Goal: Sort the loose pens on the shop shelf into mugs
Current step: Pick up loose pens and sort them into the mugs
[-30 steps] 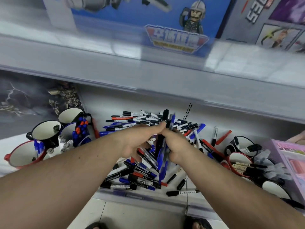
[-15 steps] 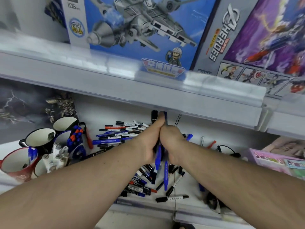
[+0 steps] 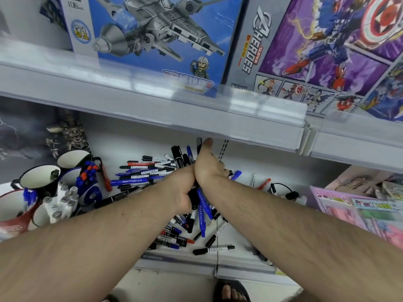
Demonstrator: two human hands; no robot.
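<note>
Shelf (image 3: 235, 234) w/ loose pens (image 3: 144, 171) sits lower in view than 1 s ago; head has tipped up, toy boxes (image 3: 157, 40) on upper shelf now fill the top.

Mugs (image 3: 38, 178) at left, several already stocked w/ blue, red & white-capped pens; unchanged.

Both hands have come together & lifted: a sec ago they were gathering low in the pile, now left hand (image 3: 182, 190) & right hand (image 3: 209, 168) are pressed side by side, fingers curled round one upright bundle of pens (image 3: 201, 201), blue & black, tips poking out top & bottom. Bundle is clear of the shelf, over the pile's middle.

Prob means gathering's done; next is squaring the bundle & carrying it left to a mug. Lots still loose, so early-to-mid task.
</note>
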